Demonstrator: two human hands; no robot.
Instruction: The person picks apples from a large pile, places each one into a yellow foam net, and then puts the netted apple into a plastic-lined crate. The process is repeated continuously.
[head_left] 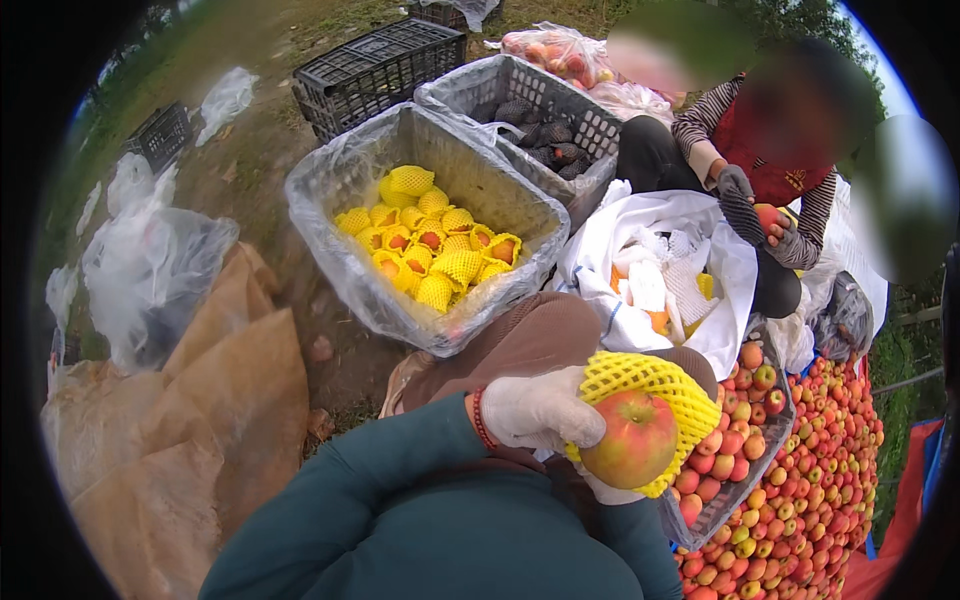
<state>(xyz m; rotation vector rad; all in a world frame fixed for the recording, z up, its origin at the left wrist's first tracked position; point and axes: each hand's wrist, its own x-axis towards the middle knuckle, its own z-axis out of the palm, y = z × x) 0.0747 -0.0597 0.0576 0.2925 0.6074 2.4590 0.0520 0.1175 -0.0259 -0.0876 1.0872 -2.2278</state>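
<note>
Red and yellow apples lay in a great heap [810, 500] down the right side, the largest mass in view, with a grey crate of apples [735, 440] resting at its edge. Beyond it, at centre, stood a grey plastic-lined crate [350, 200] holding apples already sleeved in yellow foam netting [430, 250], and behind that a second lined crate [560, 100] with dark netted items and an upturned black crate [375, 65]. Brown paper sacks [200, 420] lay crumpled on the ground at the left beside clear plastic bags [150, 260]; a white sack [680, 260] of loose sleeves sat open just past the person's knee. A co-worker in a striped sleeve sat at the upper right, gloved hands around a red apple [768, 215]. Nearest the camera, the left hand [535, 408], in a pale glove, gripped with its fingers clenched on the rim of a yellow foam net sleeve [650, 385], drawn over the top and right side of a red-green apple [630, 438]. The apple sat low and centre-right, above the crate edge, its bare blushed face turned towards the camera, the sleeve's open mouth facing down-left. The right hand [610, 492] cupped the apple from beneath, mostly hidden, fingers grasping its underside.
</note>
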